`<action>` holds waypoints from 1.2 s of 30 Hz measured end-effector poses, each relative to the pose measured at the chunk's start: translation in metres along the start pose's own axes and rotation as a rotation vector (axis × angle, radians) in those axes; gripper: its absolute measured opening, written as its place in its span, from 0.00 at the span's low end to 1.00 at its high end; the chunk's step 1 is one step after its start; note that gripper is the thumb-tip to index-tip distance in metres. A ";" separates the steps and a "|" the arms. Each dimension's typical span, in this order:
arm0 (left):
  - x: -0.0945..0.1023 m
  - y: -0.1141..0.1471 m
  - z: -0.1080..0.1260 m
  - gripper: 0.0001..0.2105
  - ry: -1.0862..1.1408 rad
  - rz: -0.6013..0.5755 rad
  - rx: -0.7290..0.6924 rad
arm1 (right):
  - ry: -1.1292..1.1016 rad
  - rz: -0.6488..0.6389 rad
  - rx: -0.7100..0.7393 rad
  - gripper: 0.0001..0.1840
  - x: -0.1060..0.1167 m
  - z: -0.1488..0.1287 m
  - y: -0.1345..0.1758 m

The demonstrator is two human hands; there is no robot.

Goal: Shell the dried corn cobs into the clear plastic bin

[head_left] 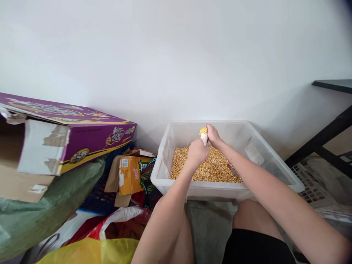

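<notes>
Above the bin I hold a corn cob (204,136), with yellow kernels at its upper end and a pale, bare stretch below. My left hand (198,150) is closed around its lower part. At the cob's upper right side my right hand (212,134) grips it, fingers partly hidden behind it. Under both hands, loose corn kernels (203,172) cover the floor of a translucent plastic bin (198,186). A slim tool with a red end (232,170) lies on the kernels beneath my right forearm.
At left a torn purple carton (100,141) rests over a green sack (55,209). An orange box (132,175) and a yellow bag (90,252) crowd the bin's left side. To the right stand a black metal frame (324,146) and a white plastic basket (308,187). A white wall rises behind.
</notes>
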State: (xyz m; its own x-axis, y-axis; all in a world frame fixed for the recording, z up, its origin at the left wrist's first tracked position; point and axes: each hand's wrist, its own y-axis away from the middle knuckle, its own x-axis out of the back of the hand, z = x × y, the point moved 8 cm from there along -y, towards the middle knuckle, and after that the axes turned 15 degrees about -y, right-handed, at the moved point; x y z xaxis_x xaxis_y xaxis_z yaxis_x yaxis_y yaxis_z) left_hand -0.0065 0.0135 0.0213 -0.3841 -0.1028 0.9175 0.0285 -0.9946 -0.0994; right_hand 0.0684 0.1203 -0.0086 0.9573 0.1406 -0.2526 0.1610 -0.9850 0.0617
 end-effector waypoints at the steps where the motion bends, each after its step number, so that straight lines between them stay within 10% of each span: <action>1: -0.001 -0.001 -0.002 0.12 -0.003 -0.002 0.002 | -0.043 -0.016 -0.048 0.19 0.000 0.004 0.001; 10: -0.003 0.006 0.002 0.12 -0.464 -0.025 0.195 | -0.246 -0.072 -0.547 0.31 -0.003 0.028 0.023; 16: -0.010 0.004 0.020 0.10 -0.462 0.005 0.139 | -0.202 0.189 -0.286 0.23 0.014 0.020 0.007; 26: -0.009 -0.001 0.015 0.16 -0.279 -0.067 0.058 | -0.018 0.021 -0.011 0.21 0.017 0.008 -0.006; 36: -0.020 -0.014 -0.002 0.15 -0.274 -0.099 0.041 | -0.099 -0.190 -0.410 0.21 0.034 0.040 0.000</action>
State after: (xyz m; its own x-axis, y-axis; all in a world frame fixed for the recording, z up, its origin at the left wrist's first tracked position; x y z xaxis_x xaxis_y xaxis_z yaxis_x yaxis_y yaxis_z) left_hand -0.0011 0.0291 0.0041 -0.1234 0.0013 0.9924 0.0422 -0.9991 0.0066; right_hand 0.0915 0.1213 -0.0555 0.8774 0.2849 -0.3861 0.4319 -0.8194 0.3770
